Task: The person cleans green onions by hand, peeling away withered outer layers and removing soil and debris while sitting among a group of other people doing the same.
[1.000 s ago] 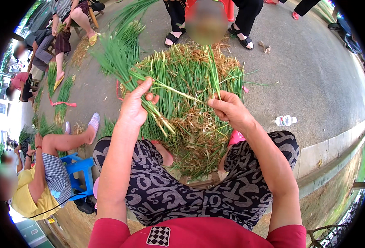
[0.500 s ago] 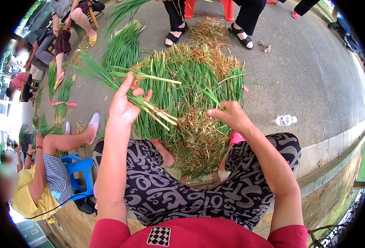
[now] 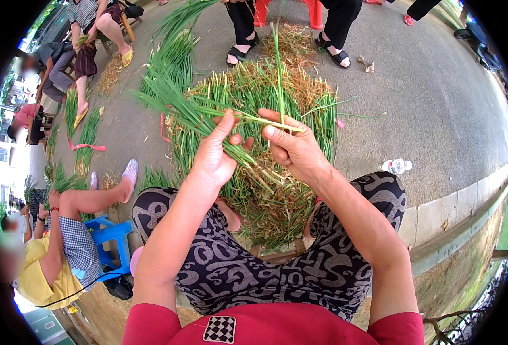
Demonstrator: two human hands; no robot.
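My left hand [image 3: 216,152] is closed round a bunch of green chives [image 3: 180,109], leaves fanning out to the upper left and pale stem ends pointing down to the right. Close beside it, my right hand [image 3: 297,148] pinches the pale ends of a few chive stalks [image 3: 278,75] between thumb and fingers. One of these stalks stands up away from me; others run across from the left hand's bunch. Below both hands lies a broad heap of chives [image 3: 320,121], with dry brown trimmings [image 3: 265,215] over its near part, between my knees.
Across the heap, a person in black sandals [image 3: 337,56] sits by a red stool [image 3: 291,12], near another chive pile [image 3: 170,66]. A bottle [image 3: 397,167] lies on the pavement at right. At left are a blue stool [image 3: 111,238] and several seated people with chives.
My right hand has moved left and up, meeting the stalks at my left hand. My left hand has shifted right with its bunch.
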